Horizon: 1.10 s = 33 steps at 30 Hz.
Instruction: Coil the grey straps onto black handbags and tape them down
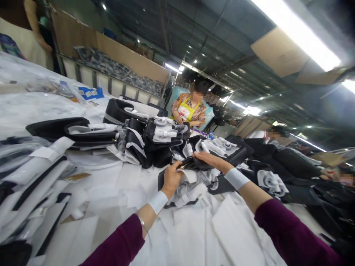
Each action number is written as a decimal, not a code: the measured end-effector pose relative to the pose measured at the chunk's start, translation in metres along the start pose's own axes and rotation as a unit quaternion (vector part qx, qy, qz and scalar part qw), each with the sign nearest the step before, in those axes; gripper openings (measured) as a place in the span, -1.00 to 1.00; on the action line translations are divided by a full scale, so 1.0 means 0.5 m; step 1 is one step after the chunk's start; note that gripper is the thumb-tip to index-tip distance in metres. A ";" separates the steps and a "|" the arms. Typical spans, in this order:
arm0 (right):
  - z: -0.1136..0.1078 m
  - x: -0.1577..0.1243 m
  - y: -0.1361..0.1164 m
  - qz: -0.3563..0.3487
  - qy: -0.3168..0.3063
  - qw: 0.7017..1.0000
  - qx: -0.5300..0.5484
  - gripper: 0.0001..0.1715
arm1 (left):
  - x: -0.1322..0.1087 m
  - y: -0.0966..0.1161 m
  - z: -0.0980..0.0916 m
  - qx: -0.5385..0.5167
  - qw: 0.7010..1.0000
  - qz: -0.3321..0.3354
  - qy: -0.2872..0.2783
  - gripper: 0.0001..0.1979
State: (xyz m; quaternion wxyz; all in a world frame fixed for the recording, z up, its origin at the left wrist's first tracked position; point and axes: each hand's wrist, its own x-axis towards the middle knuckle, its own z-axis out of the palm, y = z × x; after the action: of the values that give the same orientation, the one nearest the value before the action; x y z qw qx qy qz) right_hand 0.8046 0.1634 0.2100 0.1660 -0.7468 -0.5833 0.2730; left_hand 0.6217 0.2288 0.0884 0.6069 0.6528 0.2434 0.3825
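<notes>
A black handbag (188,163) lies in front of me, a small gold-coloured metal piece showing at its top edge. My left hand (171,178) pinches this edge on the near left side. Across the far right side of the same edge, my right hand (211,160) has its fingers curled round it. Crumpled white wrapping (191,188) and clear plastic bulge out just below both hands. Some of my fingertips are hidden by the bag. White bands circle both my wrists.
Behind my hands lie several black bags (155,142) with white-wrapped straps. White sheets (235,229) cover the near table. Wrapped bag pieces (36,192) are stacked at left. A co-worker in a yellow apron (191,107) sits across; more people are at right and far left.
</notes>
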 end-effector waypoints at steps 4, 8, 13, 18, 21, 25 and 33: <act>-0.012 -0.090 -0.137 -0.063 -0.086 0.993 -0.054 -0.24 | -0.072 0.087 -0.064 -0.011 0.999 0.041 0.015 -0.66; 0.014 -0.185 -0.296 -0.104 -0.090 0.976 -0.167 -0.11 | -0.170 0.178 -0.150 -0.012 0.997 0.073 0.026 -0.66; 0.117 -0.289 -0.454 -0.178 -0.052 0.969 -0.164 -0.34 | -0.332 0.269 -0.277 0.014 0.995 0.078 0.066 -0.43; 0.268 -0.350 -0.544 -0.248 -0.031 0.961 -0.120 -0.61 | -0.517 0.308 -0.402 0.138 0.983 0.102 0.067 -0.50; 0.362 -0.386 -0.590 -0.293 -0.026 0.949 -0.116 -0.76 | -0.635 0.318 -0.463 0.205 0.967 0.116 0.097 -0.55; 0.486 -0.476 -0.652 -0.349 0.056 0.917 -0.186 -0.71 | -0.797 0.325 -0.525 0.308 0.928 0.149 0.147 -0.50; 0.743 -0.780 -0.666 -0.076 0.090 0.972 0.202 -0.21 | -1.155 0.310 -0.563 0.489 0.777 0.351 0.184 -0.45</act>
State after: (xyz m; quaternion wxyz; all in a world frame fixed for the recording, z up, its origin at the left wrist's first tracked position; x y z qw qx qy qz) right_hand 0.2548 -0.1499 0.1867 0.3857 -0.6730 -0.5535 0.3033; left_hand 0.0352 -0.0744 0.1140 -0.0260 0.8193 0.2585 0.5111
